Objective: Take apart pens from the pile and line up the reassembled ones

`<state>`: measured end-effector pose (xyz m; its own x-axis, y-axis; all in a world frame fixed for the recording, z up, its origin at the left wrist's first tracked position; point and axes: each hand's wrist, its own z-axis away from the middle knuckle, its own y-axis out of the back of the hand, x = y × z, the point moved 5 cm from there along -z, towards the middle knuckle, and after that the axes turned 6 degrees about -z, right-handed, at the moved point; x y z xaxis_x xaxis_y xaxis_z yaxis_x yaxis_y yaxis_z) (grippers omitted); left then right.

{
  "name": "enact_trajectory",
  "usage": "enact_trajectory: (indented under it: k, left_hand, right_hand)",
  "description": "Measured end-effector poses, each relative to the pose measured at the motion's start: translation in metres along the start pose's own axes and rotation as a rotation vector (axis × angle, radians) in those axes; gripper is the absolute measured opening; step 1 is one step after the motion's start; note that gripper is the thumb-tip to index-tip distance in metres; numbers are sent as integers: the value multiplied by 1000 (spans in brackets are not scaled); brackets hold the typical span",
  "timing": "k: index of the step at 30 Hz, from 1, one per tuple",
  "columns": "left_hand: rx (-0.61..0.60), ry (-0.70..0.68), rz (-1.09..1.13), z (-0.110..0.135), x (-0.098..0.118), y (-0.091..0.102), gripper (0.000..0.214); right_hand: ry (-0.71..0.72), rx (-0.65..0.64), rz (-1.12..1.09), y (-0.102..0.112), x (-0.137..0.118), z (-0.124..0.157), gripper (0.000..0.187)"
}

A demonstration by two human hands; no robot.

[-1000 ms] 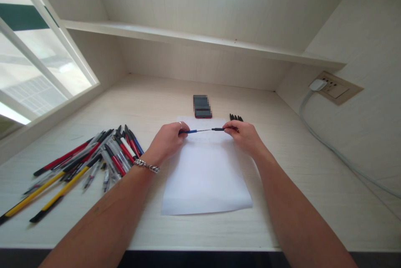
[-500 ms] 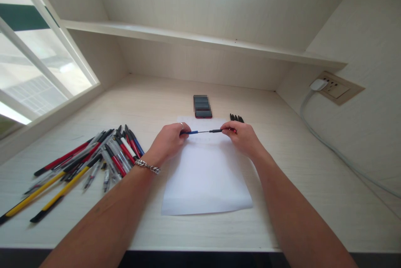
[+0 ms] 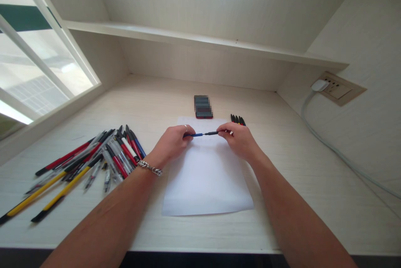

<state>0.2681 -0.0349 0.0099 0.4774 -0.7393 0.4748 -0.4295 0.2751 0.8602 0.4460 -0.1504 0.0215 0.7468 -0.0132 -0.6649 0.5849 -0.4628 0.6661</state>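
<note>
Between the fingertips of my left hand [image 3: 173,141] is a blue pen barrel [image 3: 197,135], pointing right. My right hand [image 3: 239,139] pinches a black pen part [image 3: 211,133] from the other side. The two pieces lie almost in line, and a short stretch of thin refill [image 3: 204,134] shows in the narrow gap between them. Both hands are closed, above the far part of a white sheet of paper [image 3: 208,180]. The outer ends of both pen pieces are hidden by my fingers.
A heap of pens [image 3: 94,155] in several colours lies left of my left forearm. Several black-tipped pens [image 3: 238,119] stand out beyond my right hand. Behind the paper lies a phone [image 3: 203,107], partly pixelated. A cable [image 3: 332,142] hangs from the wall socket [image 3: 340,89] at right.
My hands have come closer together. The length of thin refill showing between the blue barrel and the black part has shrunk to a small gap.
</note>
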Motion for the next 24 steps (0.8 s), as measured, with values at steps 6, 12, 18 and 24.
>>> enact_trajectory:
  k: [6,12,18,24]
  left_hand:
    - [-12,-24,24,0,2,-1,24]
    - [-27,-27,46,0,2,-1,24]
    - [-44,-54,57,0,6,0,25]
    - [11,-37,56,0,5,2,22]
  right_hand:
    - [21,-13,-24,-2,-3,1,14]
    - [25,-8,-37,-1,-5,1,13]
    - [14,-7,-48,-1,-6,1,13]
    - [-36,-62,-65,-8,-3,0,14]
